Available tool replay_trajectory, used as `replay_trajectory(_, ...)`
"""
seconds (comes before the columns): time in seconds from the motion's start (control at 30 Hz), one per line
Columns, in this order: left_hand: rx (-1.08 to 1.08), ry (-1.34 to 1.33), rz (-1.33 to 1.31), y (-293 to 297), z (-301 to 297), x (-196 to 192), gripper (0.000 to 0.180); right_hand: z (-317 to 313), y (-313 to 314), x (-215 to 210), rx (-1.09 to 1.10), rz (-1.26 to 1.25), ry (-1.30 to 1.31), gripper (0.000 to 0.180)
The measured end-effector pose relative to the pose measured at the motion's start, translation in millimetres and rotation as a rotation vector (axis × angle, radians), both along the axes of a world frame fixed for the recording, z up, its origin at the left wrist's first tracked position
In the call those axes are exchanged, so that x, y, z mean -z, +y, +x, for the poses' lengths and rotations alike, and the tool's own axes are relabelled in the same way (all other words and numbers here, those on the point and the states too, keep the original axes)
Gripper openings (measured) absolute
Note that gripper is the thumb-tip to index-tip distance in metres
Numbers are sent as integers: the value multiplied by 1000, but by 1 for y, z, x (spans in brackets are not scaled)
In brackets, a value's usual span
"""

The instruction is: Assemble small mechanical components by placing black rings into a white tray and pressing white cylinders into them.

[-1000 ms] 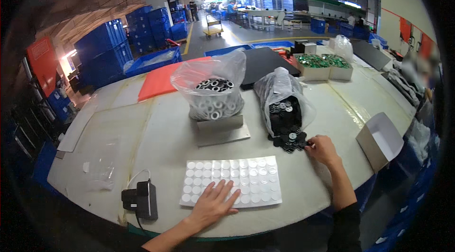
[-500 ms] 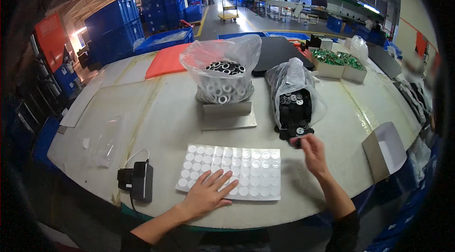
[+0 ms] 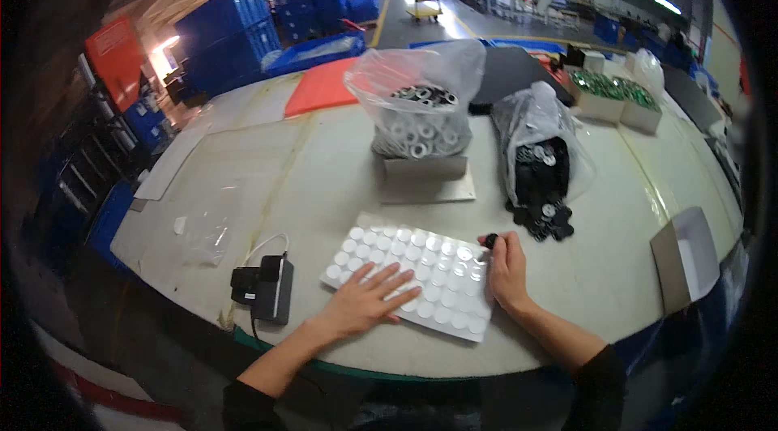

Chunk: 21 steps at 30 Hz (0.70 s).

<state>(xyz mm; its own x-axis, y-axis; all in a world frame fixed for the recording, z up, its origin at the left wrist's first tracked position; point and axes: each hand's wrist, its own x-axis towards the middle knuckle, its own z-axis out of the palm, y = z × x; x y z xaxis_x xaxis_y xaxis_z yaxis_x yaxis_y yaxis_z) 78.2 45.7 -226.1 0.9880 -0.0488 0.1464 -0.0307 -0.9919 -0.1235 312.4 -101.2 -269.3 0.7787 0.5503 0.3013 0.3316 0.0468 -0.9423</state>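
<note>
A white sheet of round stickers [image 3: 438, 305] lies tilted on the table in front of me. My left hand [image 3: 365, 301] rests flat on its left part, fingers spread. At the sheet's upper right edge, my right hand [image 3: 506, 270] pinches a small round black disc [image 3: 490, 241]. Beyond that hand, a clear plastic bag [image 3: 519, 119] lies on its side, and loose black discs [image 3: 548, 219] spill from its mouth. Farther left, another clear bag [image 3: 369, 78] full of black and white rings [image 3: 420, 139] stands upright on a metal stand [image 3: 429, 188].
A black power adapter [image 3: 272, 289] with a cable sits left of the sheet. An open white box [image 3: 689, 261] stands at the right edge. Boxes of green circuit boards [image 3: 600, 107] are at the back right, a red sheet [image 3: 324, 87] at the back left.
My right hand has moved left from the pile of black discs to the sheet's edge, carrying a disc. The sheet has turned clockwise under my left hand. The whole view has shifted.
</note>
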Motion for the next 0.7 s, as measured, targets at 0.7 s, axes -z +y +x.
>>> replay_trajectory(0.7,135,-185,-348,-107,65,-5,12,38,-51,-26,-267,45,301,17)
